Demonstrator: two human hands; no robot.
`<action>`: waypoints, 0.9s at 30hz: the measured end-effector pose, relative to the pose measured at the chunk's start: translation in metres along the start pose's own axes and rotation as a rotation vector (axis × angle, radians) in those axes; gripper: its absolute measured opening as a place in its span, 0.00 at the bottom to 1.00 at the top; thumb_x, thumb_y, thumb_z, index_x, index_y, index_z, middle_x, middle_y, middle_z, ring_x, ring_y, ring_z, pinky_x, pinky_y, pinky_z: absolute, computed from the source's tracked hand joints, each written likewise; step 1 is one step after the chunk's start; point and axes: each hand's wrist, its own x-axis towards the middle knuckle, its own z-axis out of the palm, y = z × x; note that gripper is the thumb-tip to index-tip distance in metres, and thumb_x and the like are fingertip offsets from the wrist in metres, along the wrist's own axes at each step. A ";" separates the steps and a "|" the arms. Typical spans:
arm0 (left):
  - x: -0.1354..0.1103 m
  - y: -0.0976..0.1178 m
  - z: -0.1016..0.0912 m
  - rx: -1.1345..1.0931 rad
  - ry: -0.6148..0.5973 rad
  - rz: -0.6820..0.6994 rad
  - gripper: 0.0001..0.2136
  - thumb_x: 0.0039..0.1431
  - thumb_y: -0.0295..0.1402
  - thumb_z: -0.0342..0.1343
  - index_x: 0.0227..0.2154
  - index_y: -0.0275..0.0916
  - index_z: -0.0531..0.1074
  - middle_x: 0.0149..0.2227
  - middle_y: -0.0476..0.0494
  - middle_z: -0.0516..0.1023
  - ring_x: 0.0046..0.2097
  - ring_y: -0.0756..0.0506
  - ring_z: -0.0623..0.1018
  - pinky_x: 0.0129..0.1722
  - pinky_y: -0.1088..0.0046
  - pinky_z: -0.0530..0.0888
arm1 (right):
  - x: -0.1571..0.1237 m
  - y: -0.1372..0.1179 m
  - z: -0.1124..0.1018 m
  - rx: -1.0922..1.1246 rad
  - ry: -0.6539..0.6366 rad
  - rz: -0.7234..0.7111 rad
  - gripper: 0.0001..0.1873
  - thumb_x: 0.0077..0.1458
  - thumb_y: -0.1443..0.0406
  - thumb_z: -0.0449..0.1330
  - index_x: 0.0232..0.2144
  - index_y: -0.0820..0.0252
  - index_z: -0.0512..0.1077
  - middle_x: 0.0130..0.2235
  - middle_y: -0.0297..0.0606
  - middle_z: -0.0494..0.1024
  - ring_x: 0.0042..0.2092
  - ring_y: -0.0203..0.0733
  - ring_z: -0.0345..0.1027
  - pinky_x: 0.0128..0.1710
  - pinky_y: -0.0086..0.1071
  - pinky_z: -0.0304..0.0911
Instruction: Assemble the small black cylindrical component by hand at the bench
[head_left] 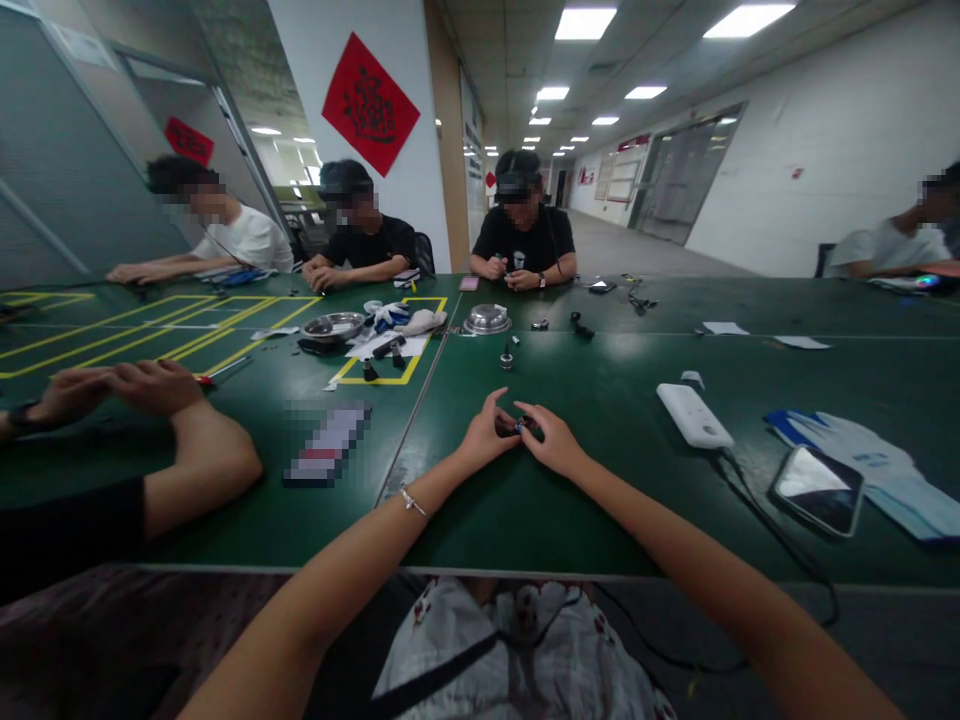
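Note:
Above the green tabletop, my left hand (486,432) and my right hand (551,440) meet at the fingertips. Between them is a small dark part (519,426) with a shiny bluish spot, too small and too covered by fingers to name. Both hands are closed on it in a pinch, the left index finger raised. Just beyond my hands a small round metal piece (506,360) stands on the table, with a tiny pale piece (515,341) near it. Farther back lies a shiny metal bowl (487,319).
A white power bank (694,416) with a cable, a phone (819,490) and a glove (862,460) lie right. Left are another phone (328,443), a co-worker's arms (187,430) and a screwdriver (225,370). Another metal bowl (334,326) stands farther back. Several people sit around the table.

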 end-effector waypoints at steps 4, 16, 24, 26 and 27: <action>0.003 -0.003 0.000 0.041 -0.017 0.013 0.38 0.43 0.26 0.61 0.57 0.41 0.49 0.31 0.54 0.70 0.33 0.50 0.74 0.37 0.72 0.72 | 0.005 -0.004 0.002 -0.106 -0.026 -0.079 0.15 0.55 0.71 0.50 0.45 0.61 0.68 0.38 0.42 0.71 0.41 0.42 0.64 0.43 0.37 0.62; -0.001 0.004 -0.004 0.099 -0.019 0.000 0.34 0.46 0.25 0.58 0.56 0.42 0.50 0.31 0.54 0.69 0.34 0.49 0.73 0.37 0.71 0.71 | 0.010 0.000 0.007 0.024 0.020 0.036 0.14 0.53 0.70 0.54 0.43 0.58 0.70 0.33 0.36 0.70 0.36 0.39 0.66 0.39 0.33 0.64; -0.010 0.006 -0.006 0.072 -0.085 -0.021 0.35 0.45 0.24 0.58 0.56 0.43 0.51 0.31 0.54 0.68 0.34 0.49 0.72 0.37 0.70 0.70 | -0.001 -0.015 0.005 0.132 -0.018 0.143 0.13 0.52 0.72 0.55 0.39 0.55 0.71 0.35 0.36 0.69 0.35 0.38 0.66 0.35 0.31 0.64; -0.011 0.008 -0.007 0.061 -0.085 -0.030 0.34 0.45 0.24 0.57 0.56 0.43 0.51 0.32 0.54 0.68 0.35 0.49 0.72 0.38 0.70 0.69 | -0.001 -0.017 0.004 0.136 -0.024 0.155 0.13 0.52 0.72 0.55 0.39 0.55 0.71 0.35 0.36 0.69 0.36 0.38 0.66 0.36 0.31 0.64; -0.011 0.009 -0.007 0.056 -0.083 -0.033 0.34 0.46 0.24 0.57 0.56 0.43 0.51 0.32 0.53 0.68 0.35 0.49 0.72 0.38 0.70 0.69 | -0.001 -0.018 0.003 0.136 -0.023 0.157 0.12 0.52 0.72 0.55 0.39 0.55 0.71 0.34 0.36 0.69 0.36 0.38 0.66 0.36 0.31 0.64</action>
